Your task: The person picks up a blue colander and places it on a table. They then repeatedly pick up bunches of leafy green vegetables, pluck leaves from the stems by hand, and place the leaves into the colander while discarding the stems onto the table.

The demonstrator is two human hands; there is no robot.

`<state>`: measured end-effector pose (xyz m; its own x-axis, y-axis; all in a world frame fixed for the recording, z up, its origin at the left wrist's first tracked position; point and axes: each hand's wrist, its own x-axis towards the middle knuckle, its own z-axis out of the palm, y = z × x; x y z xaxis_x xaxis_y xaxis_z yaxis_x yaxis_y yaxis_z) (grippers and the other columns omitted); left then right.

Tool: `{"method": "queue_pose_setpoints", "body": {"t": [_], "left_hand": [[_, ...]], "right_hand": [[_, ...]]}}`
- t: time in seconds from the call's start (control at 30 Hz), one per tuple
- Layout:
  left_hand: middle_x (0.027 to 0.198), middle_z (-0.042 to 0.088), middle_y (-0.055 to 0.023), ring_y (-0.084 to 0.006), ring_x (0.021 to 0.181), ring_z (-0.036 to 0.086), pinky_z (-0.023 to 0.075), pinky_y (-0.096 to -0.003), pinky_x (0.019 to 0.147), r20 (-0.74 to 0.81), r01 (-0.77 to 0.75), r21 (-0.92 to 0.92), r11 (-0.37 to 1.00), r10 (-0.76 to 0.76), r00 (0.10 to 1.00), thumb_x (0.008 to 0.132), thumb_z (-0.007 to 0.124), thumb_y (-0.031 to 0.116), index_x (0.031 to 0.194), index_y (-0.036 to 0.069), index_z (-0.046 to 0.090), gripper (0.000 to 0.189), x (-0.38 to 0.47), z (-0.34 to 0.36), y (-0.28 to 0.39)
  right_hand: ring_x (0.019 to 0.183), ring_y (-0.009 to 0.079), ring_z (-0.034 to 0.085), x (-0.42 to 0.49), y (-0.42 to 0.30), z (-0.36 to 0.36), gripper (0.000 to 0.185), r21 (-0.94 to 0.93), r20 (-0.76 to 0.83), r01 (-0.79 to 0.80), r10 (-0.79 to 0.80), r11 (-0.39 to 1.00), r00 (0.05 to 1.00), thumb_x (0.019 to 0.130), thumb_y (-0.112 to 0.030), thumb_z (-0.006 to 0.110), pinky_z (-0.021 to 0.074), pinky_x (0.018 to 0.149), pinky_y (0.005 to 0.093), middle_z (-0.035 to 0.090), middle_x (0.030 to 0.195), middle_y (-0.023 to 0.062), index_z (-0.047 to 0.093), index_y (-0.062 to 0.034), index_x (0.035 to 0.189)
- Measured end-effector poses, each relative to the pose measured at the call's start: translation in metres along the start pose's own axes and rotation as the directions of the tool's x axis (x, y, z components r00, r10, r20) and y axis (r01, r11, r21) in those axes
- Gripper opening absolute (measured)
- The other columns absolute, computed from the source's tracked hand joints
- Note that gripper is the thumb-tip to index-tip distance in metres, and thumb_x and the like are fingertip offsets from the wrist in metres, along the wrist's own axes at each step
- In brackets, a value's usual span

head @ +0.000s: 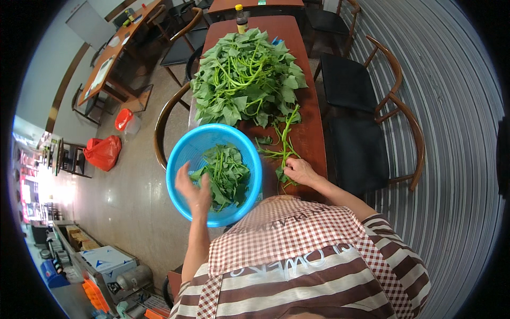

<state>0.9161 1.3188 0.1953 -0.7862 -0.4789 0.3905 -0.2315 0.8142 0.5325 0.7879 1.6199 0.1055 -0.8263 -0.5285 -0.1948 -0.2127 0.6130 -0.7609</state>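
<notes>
My left hand (194, 190) is held over the left side of a blue plastic colander (173, 175), its thumb and fingers spread and slightly blurred. No held thing shows in it. Inside the colander lie picked green leaves with short stems (227, 175). To the right, my right hand (301, 171) is at the table with its fingers closed around the lower part of some green stems (286, 139). A large heap of leafy greens (247, 79), which look like sweet potato leaves, covers the table beyond the colander.
The reddish-brown wooden table (310, 135) extends away from me. A bottle with a yellow cap (241, 20) stands behind the heap. Black-seated chairs (356, 151) line the right side, by a corrugated metal wall (446, 159). On the floor at left are a red plastic bag (104, 153) and a lined bin (126, 121).
</notes>
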Motion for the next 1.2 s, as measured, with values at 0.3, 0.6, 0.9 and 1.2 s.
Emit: {"method": "queue_pose_setpoints", "body": {"t": [0.3, 0.6, 0.9, 1.2], "left_hand": [[0.133, 0.045, -0.0194, -0.0365, 0.117, 0.049, 0.0442, -0.0528, 0.092, 0.576, 0.809, -0.585, 0.054, -0.674, 0.462, 0.082, 0.066, 0.036, 0.138, 0.002, 0.033, 0.073, -0.100, -0.033, -0.104], [0.117, 0.052, -0.0203, -0.0360, 0.105, 0.054, 0.0452, -0.0495, 0.092, 0.687, 0.710, -0.657, -0.253, -0.588, 0.427, 0.071, 0.050, 0.008, 0.124, -0.007, 0.040, 0.056, -0.128, -0.021, -0.153], [0.105, 0.057, -0.0112, -0.0234, 0.095, 0.057, 0.0467, -0.0368, 0.084, 0.497, 0.618, -0.775, 0.127, -0.482, 0.722, 0.073, 0.056, 0.005, 0.115, -0.005, 0.050, 0.043, -0.037, 0.000, -0.051], [0.112, 0.055, -0.0119, -0.0197, 0.100, 0.053, 0.0427, -0.0316, 0.086, 0.690, 0.642, -0.628, 0.440, -0.066, 0.721, 0.080, 0.063, 0.011, 0.122, -0.004, 0.047, 0.047, -0.005, 0.074, 0.061]], "right_hand": [[0.120, 0.0347, 0.039, 0.063, 0.023, -0.012, 0.053, -0.264, -0.153, -0.132, 0.093, 0.956, 0.984, 0.086, -0.043, 0.054, 0.0372, 0.095, 0.0470, 0.042, 0.129, 0.0149, 0.047, -0.0071, 0.124], [0.128, 0.0408, 0.033, 0.066, 0.009, 0.039, 0.063, 0.060, 0.131, -0.150, 0.141, 0.987, 0.981, 0.094, -0.048, 0.037, 0.0283, 0.107, 0.0468, 0.037, 0.138, 0.0211, 0.042, 0.0004, 0.133], [0.112, 0.0251, 0.052, -0.017, -0.034, -0.031, 0.082, 0.579, 0.108, 0.189, -0.304, 0.793, 0.947, 0.079, -0.051, 0.068, 0.0468, 0.090, 0.0377, 0.049, 0.133, 0.0141, 0.036, -0.0047, 0.139], [0.091, 0.0198, 0.058, -0.064, 0.018, -0.008, 0.033, 0.968, -0.122, 0.031, 0.356, 0.249, 0.927, 0.084, -0.027, 0.066, 0.0464, 0.085, 0.0339, 0.062, 0.100, 0.0097, 0.060, -0.0020, 0.104]]}}
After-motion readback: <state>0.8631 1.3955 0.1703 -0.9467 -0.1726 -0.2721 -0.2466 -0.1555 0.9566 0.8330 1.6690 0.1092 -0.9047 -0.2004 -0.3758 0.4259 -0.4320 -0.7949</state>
